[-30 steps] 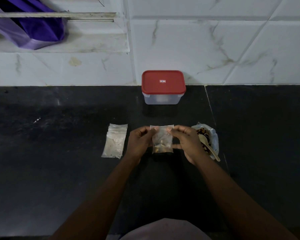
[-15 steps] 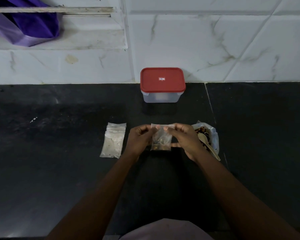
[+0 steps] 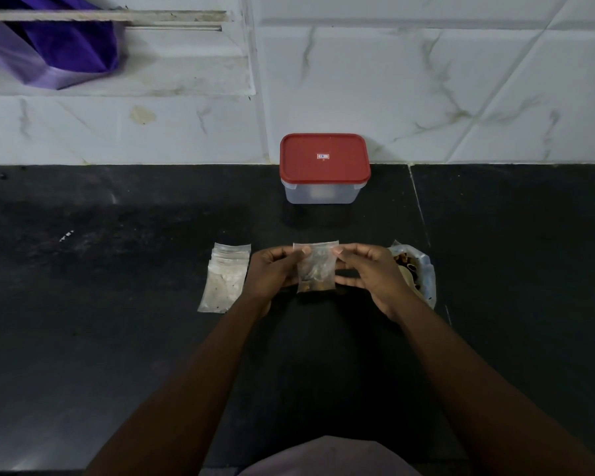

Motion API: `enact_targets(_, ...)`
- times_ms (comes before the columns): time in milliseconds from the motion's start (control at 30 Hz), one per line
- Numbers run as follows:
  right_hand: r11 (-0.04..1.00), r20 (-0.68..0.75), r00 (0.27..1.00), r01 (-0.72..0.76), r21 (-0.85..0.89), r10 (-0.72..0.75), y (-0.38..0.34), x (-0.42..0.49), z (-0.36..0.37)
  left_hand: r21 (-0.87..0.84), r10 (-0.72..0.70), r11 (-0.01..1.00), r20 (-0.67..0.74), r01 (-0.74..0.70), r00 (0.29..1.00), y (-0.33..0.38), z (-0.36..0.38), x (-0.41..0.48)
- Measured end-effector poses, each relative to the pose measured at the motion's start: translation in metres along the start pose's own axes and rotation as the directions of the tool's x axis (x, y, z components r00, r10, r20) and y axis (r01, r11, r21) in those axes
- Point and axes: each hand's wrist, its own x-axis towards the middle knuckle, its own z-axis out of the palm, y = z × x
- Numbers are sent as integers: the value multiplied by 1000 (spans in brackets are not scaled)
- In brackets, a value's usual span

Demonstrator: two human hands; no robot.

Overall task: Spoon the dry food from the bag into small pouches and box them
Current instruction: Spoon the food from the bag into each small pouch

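A small clear pouch (image 3: 316, 269) with some dry food at its bottom hangs upright above the black counter. My left hand (image 3: 272, 271) pinches its top left corner and my right hand (image 3: 368, 273) pinches its top right corner. To the right lies the open plastic bag of dry food (image 3: 423, 273), partly hidden by my right hand, with a spoon (image 3: 408, 273) resting in it. A stack of empty pouches (image 3: 225, 278) lies flat to the left. The clear box with a red lid (image 3: 324, 159) stands shut at the back by the wall.
The black counter (image 3: 100, 286) meets a white marble-tiled wall (image 3: 461, 80) at the back. A purple cloth (image 3: 49, 46) hangs from a ledge at the top left.
Both hands keep holding the pouch's top edge; the fingers have shifted outward along it toward the corners. The pouch hangs a little straighter.
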Motion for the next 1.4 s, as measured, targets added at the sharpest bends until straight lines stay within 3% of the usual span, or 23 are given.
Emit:
enact_targets(167,1000,-75,997,4,-4,-4,0,6,1,-27,-15,1000,0,15,1000,2,-3,2)
enact_targets(633,997,-114,992,-65,-52,59,12,42,13,74,2,997,-161,10,987,-2,-6,34)
enact_targets(867,989,-193,979,-89,-115,66,12,64,17,114,-36,992,-136,52,990,1,-6,48)
enact_targets(1400,992,-67,994,-90,-83,85,16,65,33,238,-10,969,-232,67,973,-2,-18,52)
